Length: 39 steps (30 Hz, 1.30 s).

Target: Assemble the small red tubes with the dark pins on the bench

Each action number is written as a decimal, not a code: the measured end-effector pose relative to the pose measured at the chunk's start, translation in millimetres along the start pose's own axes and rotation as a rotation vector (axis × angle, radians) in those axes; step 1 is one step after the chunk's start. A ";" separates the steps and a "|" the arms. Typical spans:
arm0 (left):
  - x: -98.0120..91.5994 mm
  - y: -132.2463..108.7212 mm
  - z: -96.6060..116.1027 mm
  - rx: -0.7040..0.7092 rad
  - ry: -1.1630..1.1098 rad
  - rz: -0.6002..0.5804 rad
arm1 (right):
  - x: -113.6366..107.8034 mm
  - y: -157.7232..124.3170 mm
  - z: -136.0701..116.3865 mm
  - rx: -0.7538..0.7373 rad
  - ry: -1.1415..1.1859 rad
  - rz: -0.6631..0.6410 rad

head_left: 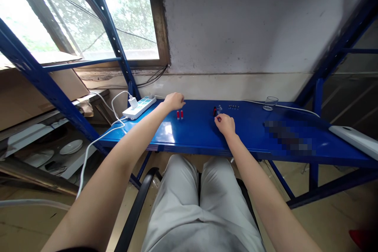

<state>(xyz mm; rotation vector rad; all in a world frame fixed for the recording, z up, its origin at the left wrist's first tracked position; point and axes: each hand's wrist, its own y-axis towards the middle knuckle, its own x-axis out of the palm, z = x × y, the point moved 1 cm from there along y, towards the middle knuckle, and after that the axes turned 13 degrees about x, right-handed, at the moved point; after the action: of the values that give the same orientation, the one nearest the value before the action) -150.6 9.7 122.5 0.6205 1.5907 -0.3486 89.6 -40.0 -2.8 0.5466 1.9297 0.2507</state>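
Observation:
My left hand [175, 101] is over the back left part of the blue table [197, 136], its fingers curled downward. Anything it might hold is hidden. Just in front of it, two small red pieces with pale ends [180, 115] lie side by side. My right hand [226, 124] is near the middle of the table, thumb and fingertips pinched around a small dark reddish piece [219, 119]. Right beyond those fingertips are a small red-and-black piece [214, 111] and some clear little parts [219, 109]. Several tiny metal bits [233, 107] form rows to the right.
A white power strip [139, 107] with a plugged-in charger sits at the left end. Toward the back right stands a clear glass [270, 103], with a white cable behind it. A blurred dark object [288, 136] and a white device [354, 139] lie at right. Blue frame posts flank the table.

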 end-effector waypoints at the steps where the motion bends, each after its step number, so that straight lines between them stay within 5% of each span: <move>1: -1.6 -0.6 9.3 0.083 -0.022 0.069 | -1.0 0.6 2.0 0.048 0.003 0.017; 7: 30.4 7.2 71.1 0.471 -0.190 0.224 | 1.1 2.9 12.4 0.262 -0.005 0.038; 12: 83.3 30.2 106.7 0.350 -0.250 0.163 | 6.1 3.6 15.0 0.232 -0.022 0.040; 16: 107.8 47.2 123.1 0.221 -0.270 0.150 | 7.6 4.9 14.7 0.201 -0.040 -0.027; 20: 114.6 54.5 128.2 0.157 -0.241 0.128 | 8.7 4.8 13.9 0.169 -0.050 -0.068; 29: 107.4 50.8 120.3 0.113 -0.236 0.325 | 13.3 5.2 12.9 0.124 -0.116 -0.141; 39: 114.1 14.9 105.7 -0.137 -0.726 0.591 | 22.8 9.8 13.8 0.120 -0.171 -0.217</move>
<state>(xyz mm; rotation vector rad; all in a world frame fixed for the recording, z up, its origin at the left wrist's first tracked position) -58.3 -17.0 -0.8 0.7200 0.6862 -0.0042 97.1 -21.4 -23.0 0.4183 1.8264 -0.0498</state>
